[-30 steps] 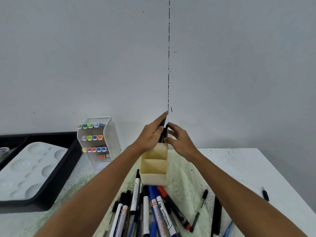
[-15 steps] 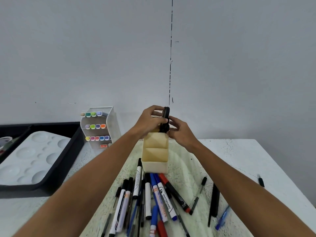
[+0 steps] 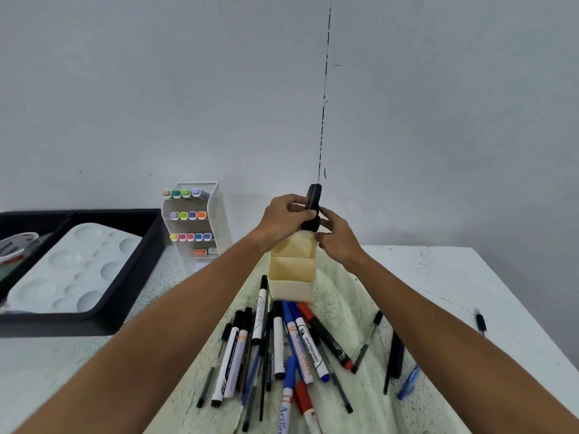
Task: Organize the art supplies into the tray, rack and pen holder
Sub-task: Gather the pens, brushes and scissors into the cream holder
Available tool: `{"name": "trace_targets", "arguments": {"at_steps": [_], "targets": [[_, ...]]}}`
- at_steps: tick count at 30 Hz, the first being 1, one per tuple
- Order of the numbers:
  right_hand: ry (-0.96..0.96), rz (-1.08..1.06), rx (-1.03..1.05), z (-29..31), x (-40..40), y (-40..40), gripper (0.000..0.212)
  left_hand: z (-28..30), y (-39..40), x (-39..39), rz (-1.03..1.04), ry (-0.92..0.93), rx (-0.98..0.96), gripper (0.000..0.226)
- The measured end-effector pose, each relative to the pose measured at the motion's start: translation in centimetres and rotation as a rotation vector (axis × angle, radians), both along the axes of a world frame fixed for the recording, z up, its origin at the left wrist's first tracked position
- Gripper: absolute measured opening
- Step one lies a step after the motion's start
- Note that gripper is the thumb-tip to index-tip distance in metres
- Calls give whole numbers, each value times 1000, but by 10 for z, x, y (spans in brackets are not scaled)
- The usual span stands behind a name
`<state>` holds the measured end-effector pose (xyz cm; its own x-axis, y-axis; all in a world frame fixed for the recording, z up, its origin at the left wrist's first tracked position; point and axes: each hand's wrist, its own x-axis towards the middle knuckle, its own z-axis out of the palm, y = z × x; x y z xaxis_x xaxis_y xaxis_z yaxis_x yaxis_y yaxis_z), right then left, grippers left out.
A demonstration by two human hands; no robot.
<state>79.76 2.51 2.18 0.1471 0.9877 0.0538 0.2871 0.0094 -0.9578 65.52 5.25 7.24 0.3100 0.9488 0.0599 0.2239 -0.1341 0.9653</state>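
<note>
Both hands, left hand [image 3: 282,216] and right hand [image 3: 336,238], pinch black scissors [image 3: 313,208] over the pen holder [image 3: 293,270], fingers curled, blades hidden.

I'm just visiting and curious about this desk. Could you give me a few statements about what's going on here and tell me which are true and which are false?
1. Both hands are up at the far end of the cream pen holder, around a black object. True: the left hand and right hand meet on the black object.
2. The white rack is empty. False: it holds rows of coloured markers.
3. The pile of pens lies nearer the person than the pen holder. True.
4. The white paint palette lies on the bare table. False: it sits inside the black tray.
5. The pen holder's two near compartments are full. False: they look empty.
</note>
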Motion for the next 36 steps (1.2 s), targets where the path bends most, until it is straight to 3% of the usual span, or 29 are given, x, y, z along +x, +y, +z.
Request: {"name": "trace_targets", "arguments": {"at_steps": [4, 6, 8, 11, 14, 16, 23, 29, 33, 36], "targets": [[-87, -104, -7, 4, -5, -24, 65, -3, -23, -13, 123, 169, 305, 25], [-171, -213, 120, 0, -12, -51, 52, -16, -45, -31, 111, 180, 479, 22], [-274, -263, 277, -17, -21, -85, 37, -43, -73, -57, 45, 277, 532, 22], [-465, -32, 404, -55, -44, -138, 25, -101, -115, -97, -64, 531, 517, 34], [-837, 137, 384, -95, -68, -166, 39, -142, -139, -122, -225, 761, 560, 57], [-1008, 144, 326, -103, -75, -168, 44, -149, -142, -133, -215, 822, 551, 65], [-928, 240, 337, -98, -50, -166, 42, -158, -138, -179, -83, 810, 587, 57], [-754, 95, 341, -86, -62, -153, 28, -157, -141, -181, 33, 704, 523, 69], [-912, 1, 288, -76, -92, -142, 23, -155, -141, -176, 6, 686, 596, 54], [-1076, -42, 157, -78, -110, -137, 33, -161, -144, -179, -106, 695, 579, 57]]}}
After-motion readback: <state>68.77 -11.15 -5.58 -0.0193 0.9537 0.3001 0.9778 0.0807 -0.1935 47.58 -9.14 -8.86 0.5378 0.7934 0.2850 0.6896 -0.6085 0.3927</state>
